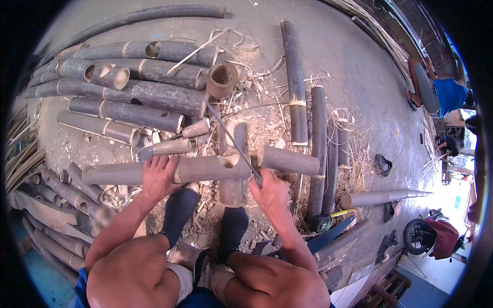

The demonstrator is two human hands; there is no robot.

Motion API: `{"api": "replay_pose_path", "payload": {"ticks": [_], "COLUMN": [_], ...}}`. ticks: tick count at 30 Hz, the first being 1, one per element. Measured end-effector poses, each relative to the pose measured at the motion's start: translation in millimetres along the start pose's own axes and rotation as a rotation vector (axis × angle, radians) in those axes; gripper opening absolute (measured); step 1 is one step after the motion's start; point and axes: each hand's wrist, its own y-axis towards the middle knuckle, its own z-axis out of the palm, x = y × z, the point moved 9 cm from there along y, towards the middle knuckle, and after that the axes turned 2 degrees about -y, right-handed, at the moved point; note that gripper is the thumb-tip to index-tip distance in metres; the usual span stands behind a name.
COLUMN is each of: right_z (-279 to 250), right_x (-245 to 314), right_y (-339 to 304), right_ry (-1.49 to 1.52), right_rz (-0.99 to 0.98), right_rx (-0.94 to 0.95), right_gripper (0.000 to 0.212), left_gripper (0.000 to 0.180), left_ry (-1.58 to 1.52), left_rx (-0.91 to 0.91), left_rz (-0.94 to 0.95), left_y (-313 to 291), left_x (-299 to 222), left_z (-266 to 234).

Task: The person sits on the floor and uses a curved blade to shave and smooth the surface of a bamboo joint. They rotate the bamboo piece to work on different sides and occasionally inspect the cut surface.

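Note:
A grey bamboo section [200, 168] lies crosswise in front of me on an upright bamboo stump [232, 190]. My left hand [158, 177] presses down on the section's left part. My right hand [269, 191] is closed around the handle of a long thin blade [229, 138], whose tip points up and left. The blade meets a notch [229, 161] cut in the top of the section. My dark-socked feet [179, 210] stand on either side of the stump.
A pile of bamboo pieces [128, 87] lies at the upper left, more [56, 205] at the left edge. Long poles [295, 82] lie to the right, a short ring [222, 79] above. Shavings litter the concrete floor. A yellow tape measure [328, 218] sits right. A person in blue [449, 95] is far right.

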Motion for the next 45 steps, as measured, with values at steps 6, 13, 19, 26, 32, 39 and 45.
{"api": "replay_pose_path", "payload": {"ticks": [6, 13, 19, 26, 32, 39, 45], "right_z": [22, -9, 20, -3, 21, 29, 49], "right_x": [-29, 8, -29, -10, -43, -41, -65], "right_y": [6, 5, 3, 2, -3, -9, -30], "right_ry": [-0.256, 0.046, -0.171, 0.117, -0.199, -0.080, -0.101], "right_rz": [0.267, -0.001, 0.228, 0.028, 0.329, 0.175, 0.279], "right_rx": [0.277, -0.037, 0.252, -0.029, 0.194, 0.089, 0.078], "right_gripper": [0.026, 0.030, 0.033, 0.028, 0.026, 0.031, 0.031], "left_gripper": [0.090, 0.089, 0.087, 0.088, 0.088, 0.086, 0.090], "left_ry": [0.001, -0.172, -0.092, -0.078, -0.047, -0.007, -0.034], "left_rx": [0.038, 0.360, 0.328, 0.177, 0.085, 0.080, 0.062], "left_rz": [-0.027, -0.099, -0.101, -0.053, -0.055, -0.049, -0.029], "left_y": [-2, 9, 8, 5, 4, 2, -4], "left_x": [-2, 17, 17, 7, 4, 1, 4], "left_z": [0, 14, 17, 7, 2, 0, -5]}}
